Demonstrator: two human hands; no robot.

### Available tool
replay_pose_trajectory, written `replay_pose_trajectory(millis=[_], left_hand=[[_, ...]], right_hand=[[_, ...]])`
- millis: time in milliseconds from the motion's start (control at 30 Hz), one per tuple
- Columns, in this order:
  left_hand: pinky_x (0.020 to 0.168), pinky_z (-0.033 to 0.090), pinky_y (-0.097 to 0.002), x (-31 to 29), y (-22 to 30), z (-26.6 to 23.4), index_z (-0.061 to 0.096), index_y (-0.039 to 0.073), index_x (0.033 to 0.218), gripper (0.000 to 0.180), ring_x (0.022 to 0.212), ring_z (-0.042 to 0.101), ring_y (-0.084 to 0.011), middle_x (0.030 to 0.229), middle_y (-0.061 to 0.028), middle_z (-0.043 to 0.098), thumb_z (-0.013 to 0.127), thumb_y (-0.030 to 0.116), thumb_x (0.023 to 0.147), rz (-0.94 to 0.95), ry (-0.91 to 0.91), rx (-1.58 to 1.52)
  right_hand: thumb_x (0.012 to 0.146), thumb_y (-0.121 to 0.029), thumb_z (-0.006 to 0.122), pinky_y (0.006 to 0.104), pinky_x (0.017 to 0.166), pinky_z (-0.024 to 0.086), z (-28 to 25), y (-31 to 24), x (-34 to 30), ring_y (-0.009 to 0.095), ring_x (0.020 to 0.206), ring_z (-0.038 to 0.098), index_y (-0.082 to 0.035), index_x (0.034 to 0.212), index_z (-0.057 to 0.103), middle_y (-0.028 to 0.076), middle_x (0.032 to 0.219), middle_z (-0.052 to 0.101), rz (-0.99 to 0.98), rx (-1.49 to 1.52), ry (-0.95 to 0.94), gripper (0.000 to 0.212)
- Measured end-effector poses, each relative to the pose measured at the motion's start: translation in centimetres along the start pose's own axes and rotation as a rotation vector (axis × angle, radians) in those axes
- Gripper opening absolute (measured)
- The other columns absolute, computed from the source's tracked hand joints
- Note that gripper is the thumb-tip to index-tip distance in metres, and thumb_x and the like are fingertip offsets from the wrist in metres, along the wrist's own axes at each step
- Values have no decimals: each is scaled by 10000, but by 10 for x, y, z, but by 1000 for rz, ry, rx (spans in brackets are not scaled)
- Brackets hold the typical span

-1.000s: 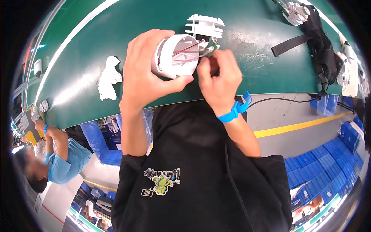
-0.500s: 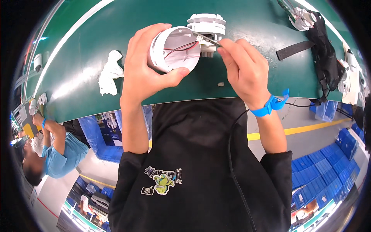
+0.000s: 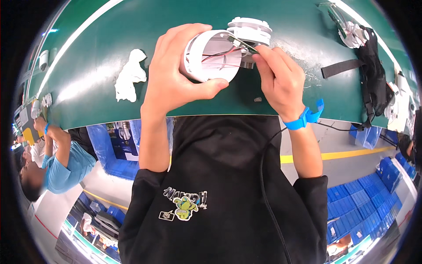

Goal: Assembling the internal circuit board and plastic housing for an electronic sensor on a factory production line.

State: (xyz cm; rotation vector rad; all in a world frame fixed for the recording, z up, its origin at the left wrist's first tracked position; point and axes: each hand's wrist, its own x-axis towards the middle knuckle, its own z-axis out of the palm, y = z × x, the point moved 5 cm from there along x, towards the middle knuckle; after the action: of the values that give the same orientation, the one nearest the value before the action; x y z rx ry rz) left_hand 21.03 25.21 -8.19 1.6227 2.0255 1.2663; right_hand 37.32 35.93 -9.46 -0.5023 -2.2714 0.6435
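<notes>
My left hand (image 3: 173, 72) is wrapped round a white cylindrical housing (image 3: 214, 72), its open mouth tilted to the right. Red and black wires run inside the housing toward a small circuit board (image 3: 241, 43) at its rim. Between thumb and fingertips, my right hand (image 3: 281, 75) pinches the right end of that board. The board slants down from the housing's upper edge to my fingers. Just behind it stands a white round ribbed assembly (image 3: 250, 30) on the table, its lower part partly hidden by the board and my right hand.
A crumpled white cloth (image 3: 131, 77) lies on the green table (image 3: 184, 13) left of my arm. A small pale piece (image 3: 258, 100) rests near the front edge. Toward the right lie a black strap bundle (image 3: 371, 66) and a white wired part (image 3: 353, 35). A person in blue (image 3: 72, 169) works far left.
The housing, circuit board and white assembly appear slightly farther right in the picture, as the view has shifted. Both hands keep their grips.
</notes>
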Motion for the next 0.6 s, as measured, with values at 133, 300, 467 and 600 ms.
replay_pose_trajectory(millis=[133,300,467,600], left_hand=[[904,446,-383,0,0,-2,599,97,1158,733,1075,544,-280,1150,-79,597,831,300,493,31,14,15],[902,455,-390,1,3,-2,607,101,1149,725,1070,551,-279,1134,-79,609,834,295,488,41,30,30],[900,458,-391,2,4,0,615,110,1141,714,1067,553,-283,1127,-76,613,835,275,483,63,22,65],[896,460,-390,3,4,0,617,113,1140,715,1062,555,-284,1124,-74,614,836,262,476,48,22,41]], right_hand=[[773,-33,694,368,526,466,-2,1,1,286,625,577,-50,944,615,94,728,561,-16,5,-21,189],[741,-36,666,372,520,478,-14,-11,16,262,629,580,-77,938,603,64,703,535,-168,-190,-136,211],[726,-43,604,388,516,476,-24,-20,32,265,641,587,-75,904,562,70,689,522,-204,-258,-325,186],[740,-49,582,403,524,479,-23,-25,37,294,652,597,-67,876,548,91,696,538,-195,-282,-395,142]])
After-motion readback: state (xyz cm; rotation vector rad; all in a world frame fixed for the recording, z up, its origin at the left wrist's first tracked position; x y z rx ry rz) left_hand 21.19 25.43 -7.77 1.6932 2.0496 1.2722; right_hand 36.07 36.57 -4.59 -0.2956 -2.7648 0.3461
